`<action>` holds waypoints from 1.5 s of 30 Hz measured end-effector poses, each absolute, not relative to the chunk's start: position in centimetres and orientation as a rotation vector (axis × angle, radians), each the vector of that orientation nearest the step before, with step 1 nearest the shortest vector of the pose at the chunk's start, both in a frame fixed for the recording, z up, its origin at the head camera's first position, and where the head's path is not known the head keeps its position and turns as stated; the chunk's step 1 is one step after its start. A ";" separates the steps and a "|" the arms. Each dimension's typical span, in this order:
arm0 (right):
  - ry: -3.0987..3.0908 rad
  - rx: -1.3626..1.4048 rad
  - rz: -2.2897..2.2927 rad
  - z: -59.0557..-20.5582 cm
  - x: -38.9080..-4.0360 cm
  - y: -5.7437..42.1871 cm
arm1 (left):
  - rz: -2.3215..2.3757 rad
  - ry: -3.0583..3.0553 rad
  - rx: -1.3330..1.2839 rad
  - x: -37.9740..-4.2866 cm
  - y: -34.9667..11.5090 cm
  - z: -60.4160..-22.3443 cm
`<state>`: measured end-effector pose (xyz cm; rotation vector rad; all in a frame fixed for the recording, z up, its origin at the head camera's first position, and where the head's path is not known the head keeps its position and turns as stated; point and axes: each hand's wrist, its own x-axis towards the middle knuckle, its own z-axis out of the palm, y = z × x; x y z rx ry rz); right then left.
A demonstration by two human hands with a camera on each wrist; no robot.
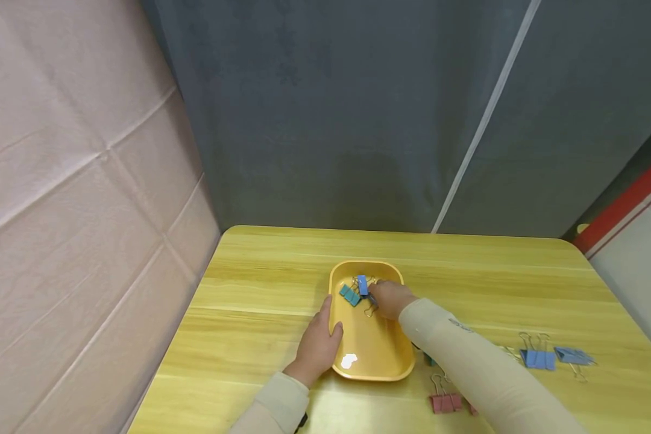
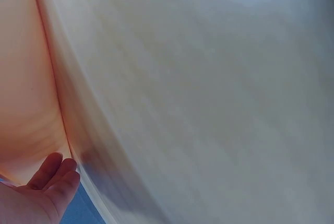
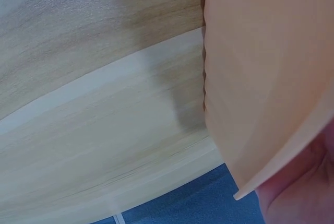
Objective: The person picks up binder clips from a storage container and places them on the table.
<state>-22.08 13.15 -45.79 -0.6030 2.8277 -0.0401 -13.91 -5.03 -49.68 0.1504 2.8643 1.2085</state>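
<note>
My left hand (image 1: pixel 316 346) lies along the left side of the yellow tray (image 1: pixel 370 352), just below the middle of the frame, its fingers nearly straight and the thumb spread apart from them, reaching over the rim; in the left wrist view the fingertips meet the tray's outer wall at the lower left. My right hand (image 1: pixel 392 298) reaches in over the tray's right rim, its fingers bent downward at a dark blue clip (image 1: pixel 372 299); I cannot tell whether they pinch it, because the hand hides the contact, and in the right wrist view the tray wall covers my fingertips. Close by, in the upper part of the tray, a bright blue clip (image 1: pixel 362 285) leans next to a teal clip (image 1: pixel 350 295). The tray rests on the wooden table (image 1: pixel 271 271). Near its lower right corner, a red clip (image 1: pixel 446 404) lies with its wire handles pointing up the frame, while my right sleeve (image 1: pixel 477 355) cuts across other clips there. Farther toward the right of the frame, a light blue clip (image 1: pixel 538 360) lies beside a grey-blue clip (image 1: pixel 572 355). A dark curtain (image 1: pixel 314 120) fills the top of the frame, and pale pink cloth (image 1: pixel 70 150) covers the left.
</note>
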 end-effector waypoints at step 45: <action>2.783 -0.602 -0.075 -46.5 -21.6 12.9 | 1.205 2.855 0.138 -13.7 -4.8 -49.4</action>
